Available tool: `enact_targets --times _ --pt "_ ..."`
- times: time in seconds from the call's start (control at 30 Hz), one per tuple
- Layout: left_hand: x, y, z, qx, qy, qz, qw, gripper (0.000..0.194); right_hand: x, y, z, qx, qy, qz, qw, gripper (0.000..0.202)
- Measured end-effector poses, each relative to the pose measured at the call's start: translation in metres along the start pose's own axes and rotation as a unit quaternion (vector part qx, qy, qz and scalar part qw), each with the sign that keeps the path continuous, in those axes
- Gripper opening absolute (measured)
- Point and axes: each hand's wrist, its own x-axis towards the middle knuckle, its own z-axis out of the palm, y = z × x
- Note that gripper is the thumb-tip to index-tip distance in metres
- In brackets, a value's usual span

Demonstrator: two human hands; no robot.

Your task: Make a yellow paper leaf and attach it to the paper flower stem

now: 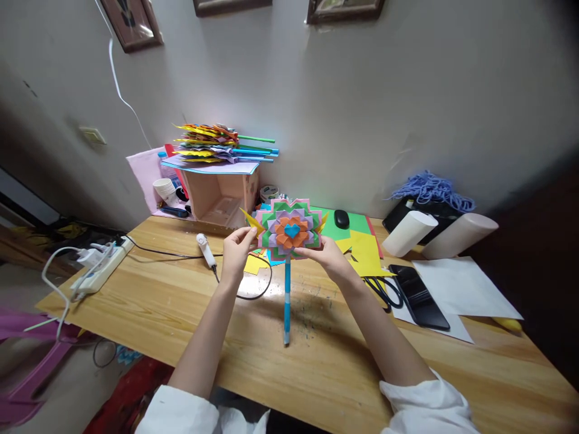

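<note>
A layered paper flower fan point(275, 231) is held up over the middle of the table. It has a blue heart at its centre, then orange, lilac, green and pink folded layers, with yellow pointed pieces at both sides. A blue stick handle point(287, 295) hangs down from it. My left hand point(238, 250) pinches the fan's left edge near a yellow point. My right hand point(324, 254) grips its lower right edge, the thumb lying across the front. The fingers behind the fan are hidden.
Similar paper pieces point(208, 143) are stacked on a box point(221, 196) at the back left. A glue gun point(207, 250) with a black cord lies left. Scissors point(384, 289), a phone point(418, 295), yellow paper point(366, 253), a mouse point(341, 219) and paper rolls point(409, 233) are right. A power strip point(102, 268) sits far left.
</note>
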Motion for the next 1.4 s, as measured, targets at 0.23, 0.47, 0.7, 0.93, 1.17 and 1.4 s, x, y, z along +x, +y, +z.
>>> enact_targets --times 0.23,0.47,0.7,0.93,1.17,1.4 --pt "-0.002 0.000 -0.002 0.021 0.017 0.003 1.000 0.034 0.001 0.003 0.001 0.000 0.006 -0.005 1.000 0.040" --pt "0.001 0.002 -0.001 0.014 -0.001 -0.021 1.000 0.039 0.001 0.003 0.001 -0.001 0.005 -0.004 1.000 0.041" --pt "-0.026 -0.017 -0.002 -0.049 -0.089 -0.114 0.988 0.057 0.002 0.003 0.003 0.023 0.022 -0.008 0.999 0.036" --pt "-0.063 -0.044 0.022 -0.006 -0.133 -0.080 0.988 0.035 0.001 0.006 0.013 0.026 0.025 -0.014 0.999 0.036" --pt "-0.062 -0.048 0.025 0.015 -0.084 -0.045 0.995 0.026 -0.003 -0.001 0.012 -0.020 -0.041 -0.028 0.999 0.040" --pt "-0.060 -0.028 0.012 0.092 -0.047 0.018 0.994 0.024 -0.001 -0.001 0.003 -0.047 -0.070 -0.030 0.996 0.042"
